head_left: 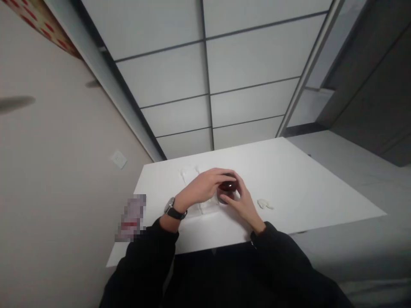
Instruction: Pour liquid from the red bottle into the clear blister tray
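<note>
Both of my hands close round a small, dark reddish round container (227, 185) with a shiny top, above the white table. My left hand (207, 185), a watch on its wrist, lays its fingers over the top and far side. The thumb and fingers of my right hand (241, 202) wrap the near and right side. Much of the container is hidden by my fingers. Below my left hand lies a whitish, see-through flat item (192, 211), partly covered. Two thin white sticks with rounded ends (183, 173) show just beyond it.
A small crumpled white piece (265, 204) lies on the white table (308, 184), right of my hands. A pixelated pinkish packet (131, 218) sits at the table's left edge, by the wall. White sliding panels (180, 85) stand behind the table.
</note>
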`<control>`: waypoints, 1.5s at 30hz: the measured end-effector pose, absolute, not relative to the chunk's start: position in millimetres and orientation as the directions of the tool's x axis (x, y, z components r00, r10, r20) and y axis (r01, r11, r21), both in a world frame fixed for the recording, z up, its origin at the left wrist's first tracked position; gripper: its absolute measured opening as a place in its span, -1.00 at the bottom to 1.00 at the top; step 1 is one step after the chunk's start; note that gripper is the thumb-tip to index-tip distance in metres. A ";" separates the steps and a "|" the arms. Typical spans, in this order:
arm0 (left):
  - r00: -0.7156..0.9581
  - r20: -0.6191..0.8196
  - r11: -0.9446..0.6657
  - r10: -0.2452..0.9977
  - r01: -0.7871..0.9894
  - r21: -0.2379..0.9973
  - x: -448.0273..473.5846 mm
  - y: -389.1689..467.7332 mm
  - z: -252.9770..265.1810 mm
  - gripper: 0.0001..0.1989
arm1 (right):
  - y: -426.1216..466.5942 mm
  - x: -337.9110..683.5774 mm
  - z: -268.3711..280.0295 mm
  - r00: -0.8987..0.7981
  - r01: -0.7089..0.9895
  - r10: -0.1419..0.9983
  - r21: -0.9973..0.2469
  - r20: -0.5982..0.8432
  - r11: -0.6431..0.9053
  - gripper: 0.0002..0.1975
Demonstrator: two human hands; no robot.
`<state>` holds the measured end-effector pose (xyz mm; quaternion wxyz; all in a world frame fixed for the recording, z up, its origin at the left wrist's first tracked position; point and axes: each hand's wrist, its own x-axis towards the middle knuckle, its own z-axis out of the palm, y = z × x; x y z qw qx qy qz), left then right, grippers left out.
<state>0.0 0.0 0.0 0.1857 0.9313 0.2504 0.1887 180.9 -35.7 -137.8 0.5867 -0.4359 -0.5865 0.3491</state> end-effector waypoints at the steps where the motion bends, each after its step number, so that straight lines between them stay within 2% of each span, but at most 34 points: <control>1: 0.817 0.236 -0.808 0.527 0.395 0.437 3.3 4.8 2.6 -0.50 | -34.0 180.4 -141.4 0.072 0.111 0.923 -0.923 0.377 0.368 -0.09; 5: 0.785 0.190 -0.785 0.589 0.502 0.363 10.9 11.8 13.5 -0.76 | -36.8 183.9 -140.7 0.072 0.156 0.908 -0.904 0.412 0.398 -0.21; 8: 0.766 0.130 -0.764 0.629 0.579 0.285 12.0 9.6 21.4 -0.69 | -38.5 185.5 -137.0 0.075 0.170 0.905 -0.899 0.419 0.403 -0.21; 11: 0.787 0.057 -0.776 0.614 0.589 0.225 9.2 7.1 28.4 -0.64 | -37.9 185.1 -137.2 0.084 0.172 0.906 -0.901 0.416 0.398 -0.20; 17: 0.709 0.039 -0.708 0.704 0.698 0.110 16.6 7.3 37.0 -0.82 | -38.8 184.9 -137.0 0.066 0.164 0.907 -0.901 0.416 0.402 -0.22; 22: 0.640 -0.016 -0.636 0.768 0.761 -0.129 41.0 6.6 37.1 -0.51 | -41.3 184.7 -137.4 0.073 0.172 0.899 -0.894 0.431 0.414 -0.24; 25: 0.617 -0.007 -0.608 0.787 0.773 -0.185 47.5 3.8 38.9 -0.42 | -42.0 185.0 -137.0 0.074 0.173 0.898 -0.892 0.434 0.418 -0.25; 28: 0.679 -0.001 -0.674 0.734 0.729 -0.116 43.9 -0.4 44.3 -0.63 | -42.4 186.2 -134.8 0.063 0.173 0.901 -0.894 0.429 0.414 -0.23; 31: 0.737 -0.059 -0.739 0.673 0.672 -0.037 36.4 -3.2 51.7 -0.82 | -43.1 187.2 -132.3 0.060 0.176 0.905 -0.897 0.422 0.406 -0.24; 34: 0.717 -0.045 -0.717 0.696 0.697 0.019 31.3 -1.3 58.1 -0.83 | -44.0 187.1 -130.3 0.056 0.174 0.906 -0.898 0.419 0.404 -0.23; 37: 0.705 0.084 -0.710 0.704 0.694 0.120 27.9 7.0 61.2 -0.78 | -45.2 186.8 -129.1 0.062 0.163 0.910 -0.903 0.411 0.397 -0.23; 40: 0.712 0.168 -0.727 0.682 0.637 0.255 22.4 23.9 57.8 -0.86 | -47.0 187.3 -128.2 0.069 0.162 0.913 -0.908 0.402 0.387 -0.25; 43: 0.701 0.103 -0.685 0.706 0.639 0.351 15.3 48.9 45.2 -0.79 | -49.2 188.4 -128.2 0.069 0.169 0.912 -0.906 0.404 0.388 -0.25; 45: 0.703 0.038 -0.666 0.710 0.653 0.362 12.2 67.2 32.2 -0.76 | -50.7 189.2 -128.7 0.075 0.176 0.910 -0.904 0.408 0.390 -0.26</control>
